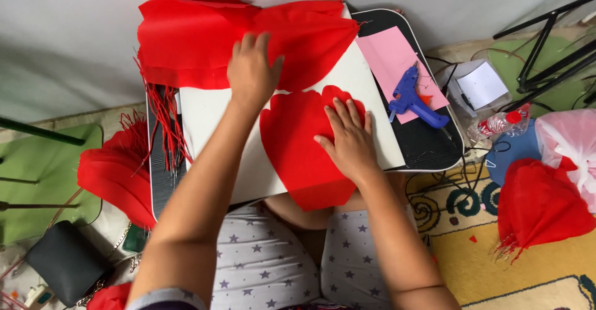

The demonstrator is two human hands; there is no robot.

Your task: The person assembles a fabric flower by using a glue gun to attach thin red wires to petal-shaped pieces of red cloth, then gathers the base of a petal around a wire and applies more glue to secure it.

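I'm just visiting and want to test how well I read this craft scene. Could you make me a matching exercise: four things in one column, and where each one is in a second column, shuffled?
Things:
1. blue glue gun
2. left hand
3. right hand
4. plastic bottle with red cap

Places:
A. flat on the red petal-shaped piece near the person's lap
B. on the floor, right of the lap table
C. lying on the pink sheet
D. pressing the big red folded piece at the far edge

Pairs: 1-C, 2-D, 3-A, 4-B

Red-capped bottle (pixel 496 124) (clear) at right.
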